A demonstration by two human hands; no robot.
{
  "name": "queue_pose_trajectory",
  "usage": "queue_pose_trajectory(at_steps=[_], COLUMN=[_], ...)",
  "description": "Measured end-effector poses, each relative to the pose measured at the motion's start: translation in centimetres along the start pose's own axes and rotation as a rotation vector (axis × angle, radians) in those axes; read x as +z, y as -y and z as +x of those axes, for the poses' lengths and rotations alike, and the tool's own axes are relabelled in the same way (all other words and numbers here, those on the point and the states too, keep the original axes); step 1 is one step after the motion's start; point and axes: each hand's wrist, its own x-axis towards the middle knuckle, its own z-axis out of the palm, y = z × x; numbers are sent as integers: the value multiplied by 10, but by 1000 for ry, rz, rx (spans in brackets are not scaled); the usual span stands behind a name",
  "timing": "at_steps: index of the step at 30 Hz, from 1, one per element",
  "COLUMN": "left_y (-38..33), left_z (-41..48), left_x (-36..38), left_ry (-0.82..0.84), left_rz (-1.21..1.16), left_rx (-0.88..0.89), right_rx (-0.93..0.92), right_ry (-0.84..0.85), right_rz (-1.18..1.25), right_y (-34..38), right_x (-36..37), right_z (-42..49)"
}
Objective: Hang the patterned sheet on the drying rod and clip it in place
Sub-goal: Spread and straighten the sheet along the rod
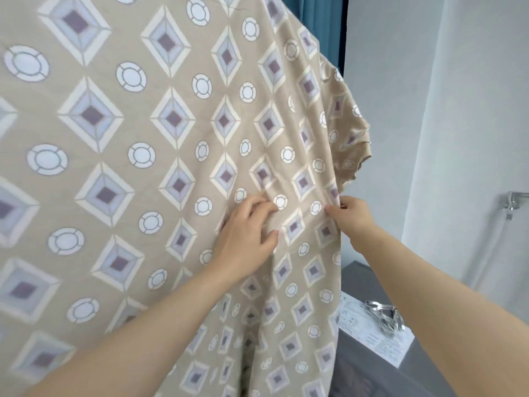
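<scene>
The beige patterned fabric sheet [160,130], with diamonds and circles, fills the left and middle of the frame and hangs down from above. Its right edge falls in loose folds at the right of the middle. The drying rod itself cannot be seen; it is above the frame or behind the cloth.

The left hand [246,227], in the middle of the frame, has its fingers curled and seems to gather a small fold of the sheet between thumb and fingers. The right hand [350,214], just to the right of it, pinches the sheet's side edge.

I think the main risk is that the sheet slides. No clip is seen on it, so a strong pull downward or to the right from both hands could drag the cloth off its support. Also the bunched upper right part may stay folded and uneven if the pull is only on one side.

No container is visible. The transparent plastic clips [385,316] lie loose in the lower right of the frame, on a white printed paper [372,342] on a dark grey surface [357,376], not in any box. Both hands are busy, so releasing one to reach for a clip may let the edge slip.
</scene>
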Motion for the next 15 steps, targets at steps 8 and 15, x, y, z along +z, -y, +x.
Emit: queue_pose_trajectory(at_steps=[8,15], left_y=[-4,-20], left_z=[-43,-84], left_x=[14,57], left_ry=[118,281], left_rz=[-65,-149], left_rx=[-185,-268], right_rx=[202,414], right_ry=[59,93], right_rz=[93,20], right_y=[-47,-120], right_x=[10,-2], right_z=[-52,-95])
